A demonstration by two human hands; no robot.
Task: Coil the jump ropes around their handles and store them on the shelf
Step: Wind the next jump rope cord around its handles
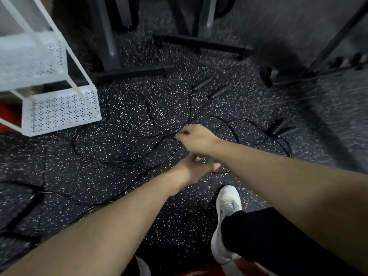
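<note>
White perforated shelf trays look bare, both hands pinching tangled jump ropes on floor

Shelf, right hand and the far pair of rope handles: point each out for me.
shelf (59, 114), head view, perforated front wall of the lower tray.
right hand (196, 139), head view, back of the hand.
far pair of rope handles (211, 89), head view, the nearer handle's grip.

A gym, probably: speckled rubber floor, dark machine frames at twelve o'clock, blurred weight rack at two.
</note>
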